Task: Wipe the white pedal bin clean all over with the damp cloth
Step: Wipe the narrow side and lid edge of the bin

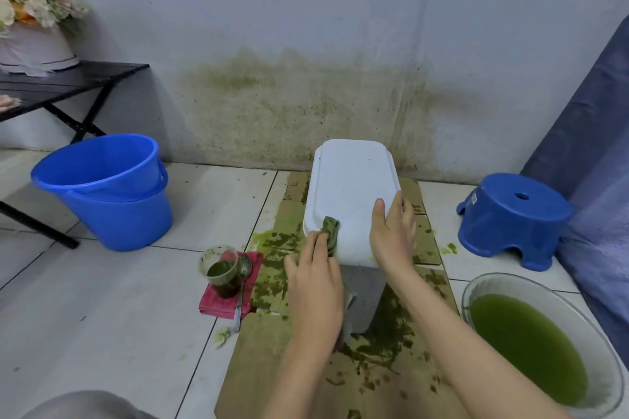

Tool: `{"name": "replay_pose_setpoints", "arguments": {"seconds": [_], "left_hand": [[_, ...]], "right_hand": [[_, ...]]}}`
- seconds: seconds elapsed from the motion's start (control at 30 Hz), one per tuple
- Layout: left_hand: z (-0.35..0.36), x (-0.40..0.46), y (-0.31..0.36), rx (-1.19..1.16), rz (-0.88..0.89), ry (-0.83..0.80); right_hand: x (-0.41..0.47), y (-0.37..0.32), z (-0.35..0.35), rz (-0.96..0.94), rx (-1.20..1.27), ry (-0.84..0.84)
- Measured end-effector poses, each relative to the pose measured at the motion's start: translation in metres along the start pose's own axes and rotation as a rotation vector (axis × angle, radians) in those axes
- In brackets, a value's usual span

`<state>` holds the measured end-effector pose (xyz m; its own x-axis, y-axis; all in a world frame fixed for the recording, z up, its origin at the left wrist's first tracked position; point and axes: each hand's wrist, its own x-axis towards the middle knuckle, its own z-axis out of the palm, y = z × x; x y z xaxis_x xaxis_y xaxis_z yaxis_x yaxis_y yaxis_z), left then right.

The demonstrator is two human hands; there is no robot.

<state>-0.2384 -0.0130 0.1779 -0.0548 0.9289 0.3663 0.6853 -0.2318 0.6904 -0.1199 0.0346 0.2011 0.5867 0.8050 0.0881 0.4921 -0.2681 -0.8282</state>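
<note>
The white pedal bin [350, 187] stands on cardboard in the middle, its closed lid facing me. My left hand [315, 277] grips a green-stained cloth [331, 230] and holds it against the lid's near left corner. My right hand [393, 231] lies on the lid's near right edge, its fingers wrapped over the side. The bin's lower body is partly hidden behind my forearms.
Cardboard sheets [272, 333] smeared with green muck cover the floor. A cup of green liquid [222, 270] and a spoon [242, 286] sit on a red cloth [218, 303]. Blue bucket [105, 190] left, blue stool [514, 218] right, basin of green water [534, 347] near right.
</note>
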Motion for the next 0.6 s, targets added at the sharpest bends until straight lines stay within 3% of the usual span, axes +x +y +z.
{"name": "replay_pose_setpoints", "arguments": {"seconds": [0.13,0.2,0.3,0.43,0.5,0.6], "left_hand": [[-0.022,0.025,-0.031,0.117,-0.177,0.049],[-0.023,0.033,-0.021,0.045,-0.085,0.09],[-0.009,0.021,0.0,0.016,0.101,0.029],[0.003,-0.001,-0.014,0.108,0.141,0.032],[0.001,0.007,-0.022,0.155,0.039,0.033],[-0.001,0.026,-0.02,-0.008,-0.142,0.075]], "right_hand": [[0.0,0.002,-0.001,-0.009,0.008,-0.024],[0.001,0.0,0.001,-0.012,0.008,-0.003],[0.001,0.003,0.001,-0.013,-0.003,0.013],[0.001,0.004,0.003,-0.029,0.002,0.036],[0.001,0.003,0.004,-0.025,0.007,0.035],[0.001,0.006,0.004,-0.036,0.015,0.038]]}}
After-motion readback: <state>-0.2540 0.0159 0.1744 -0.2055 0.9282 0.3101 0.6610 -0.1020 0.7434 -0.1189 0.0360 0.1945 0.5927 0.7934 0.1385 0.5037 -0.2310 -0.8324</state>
